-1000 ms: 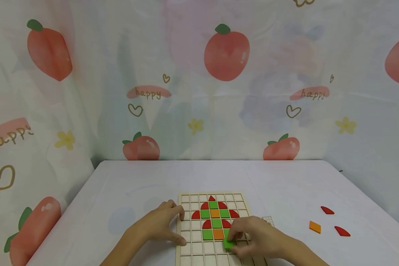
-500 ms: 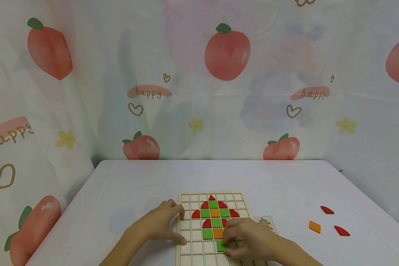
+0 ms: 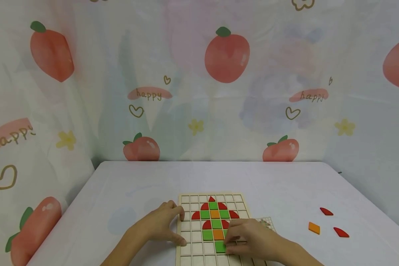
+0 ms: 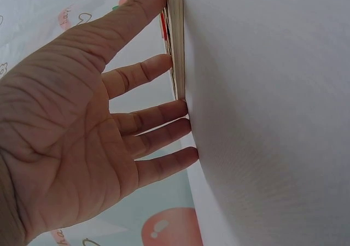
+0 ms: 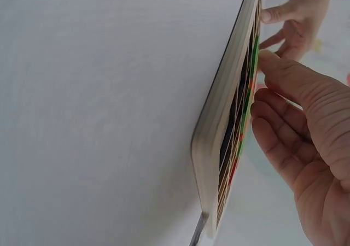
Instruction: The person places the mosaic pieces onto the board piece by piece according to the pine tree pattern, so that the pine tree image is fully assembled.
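A wooden grid board (image 3: pixel 196 249) lies on the table, bearing a symmetrical pattern of green and orange squares, red rounded pieces (image 3: pixel 207 224) and a red triangle (image 3: pixel 211 199) at its far end. My left hand (image 3: pixel 162 223) steadies the board's left edge, thumb and fingers spread and nearly straight; the left wrist view (image 4: pixel 82 131) has the fingertips against the board's side. With bent fingers, my right hand (image 3: pixel 252 238) holds a green square tile (image 3: pixel 220 246) by its right side, low over a cell below the orange square (image 3: pixel 218 234). The right hand covers the board's right part.
A small printed pattern card (image 3: pixel 267 222) sticks out beyond the board's right side, partly behind the right hand. Farther right on the white table lie two red curved pieces (image 3: pixel 341 232) and an orange diamond-shaped piece (image 3: pixel 314 228). A fruit-print cloth (image 3: pixel 199 111) hangs behind.
The green square has moved left with my right hand and now sits in line with a cell below the orange square. The left hand stays at the board's edge.
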`<state>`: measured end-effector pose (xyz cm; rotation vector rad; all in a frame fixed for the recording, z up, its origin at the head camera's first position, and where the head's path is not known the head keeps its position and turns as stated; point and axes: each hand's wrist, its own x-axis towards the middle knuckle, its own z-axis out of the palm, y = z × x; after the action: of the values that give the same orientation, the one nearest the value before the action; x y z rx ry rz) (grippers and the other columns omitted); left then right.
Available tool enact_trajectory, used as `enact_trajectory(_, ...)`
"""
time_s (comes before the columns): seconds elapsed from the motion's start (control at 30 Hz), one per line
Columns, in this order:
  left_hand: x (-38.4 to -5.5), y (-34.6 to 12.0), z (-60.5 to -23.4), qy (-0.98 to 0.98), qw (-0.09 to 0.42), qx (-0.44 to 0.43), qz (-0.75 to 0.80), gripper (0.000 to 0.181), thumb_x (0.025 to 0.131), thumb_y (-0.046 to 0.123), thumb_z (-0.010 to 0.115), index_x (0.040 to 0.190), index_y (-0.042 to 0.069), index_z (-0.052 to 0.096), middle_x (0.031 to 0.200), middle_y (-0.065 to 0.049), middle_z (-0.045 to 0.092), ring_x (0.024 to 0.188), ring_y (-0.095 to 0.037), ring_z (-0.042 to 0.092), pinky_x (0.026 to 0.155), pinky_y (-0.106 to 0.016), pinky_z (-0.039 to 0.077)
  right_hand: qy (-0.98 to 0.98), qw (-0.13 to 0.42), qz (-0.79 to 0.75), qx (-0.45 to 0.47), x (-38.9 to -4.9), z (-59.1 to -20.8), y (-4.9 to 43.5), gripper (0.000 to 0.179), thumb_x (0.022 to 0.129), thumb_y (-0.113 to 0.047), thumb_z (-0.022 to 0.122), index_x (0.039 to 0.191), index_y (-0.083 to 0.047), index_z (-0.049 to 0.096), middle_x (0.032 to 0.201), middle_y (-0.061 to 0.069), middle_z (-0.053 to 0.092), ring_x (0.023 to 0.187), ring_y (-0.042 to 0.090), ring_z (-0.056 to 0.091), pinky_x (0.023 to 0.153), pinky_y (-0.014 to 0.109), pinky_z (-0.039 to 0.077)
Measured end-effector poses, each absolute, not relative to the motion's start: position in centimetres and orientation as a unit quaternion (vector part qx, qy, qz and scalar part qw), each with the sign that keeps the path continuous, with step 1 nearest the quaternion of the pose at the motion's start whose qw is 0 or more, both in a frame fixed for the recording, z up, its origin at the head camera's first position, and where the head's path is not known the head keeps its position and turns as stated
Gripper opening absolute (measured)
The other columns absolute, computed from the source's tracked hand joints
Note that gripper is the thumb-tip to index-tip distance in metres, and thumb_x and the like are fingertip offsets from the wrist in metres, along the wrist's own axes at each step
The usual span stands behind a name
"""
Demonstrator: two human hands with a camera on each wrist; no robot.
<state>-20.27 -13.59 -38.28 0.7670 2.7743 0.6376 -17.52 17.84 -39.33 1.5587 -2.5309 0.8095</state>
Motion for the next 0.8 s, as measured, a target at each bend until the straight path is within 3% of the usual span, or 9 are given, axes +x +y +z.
enact_trajectory(0.2,-20.3,-13.4,-38.3,0.937,0.095,0.261,0.211,0.053,0.07,0.048,0.092,0.104,0.024,0.06,0.111,0.004,0.053,0.105,-0.019,0.05,0.093,-0.046,0.052,-0.84,0.026,0.27,0.471,-17.2,-39.2,19.4,0.005,0.096,-0.028,0.074,0.099,-0.024,0.073,0.095,-0.015,0.066,0.084,-0.002,0.061,0.072,0.02,0.053)
enact_trajectory(0.8,-20.1,-13.5,-38.2,0.937,0.094,0.261,0.213,0.053,0.07,0.048,0.092,0.104,0.023,0.059,0.11,0.003,0.052,0.103,-0.018,0.049,0.091,-0.047,0.052,-0.872,0.06,0.28,0.397,-16.5,-39.3,23.8,0.019,0.09,-0.036,0.08,0.102,-0.025,0.07,0.095,-0.017,0.065,0.082,0.001,0.059,0.069,0.024,0.052)
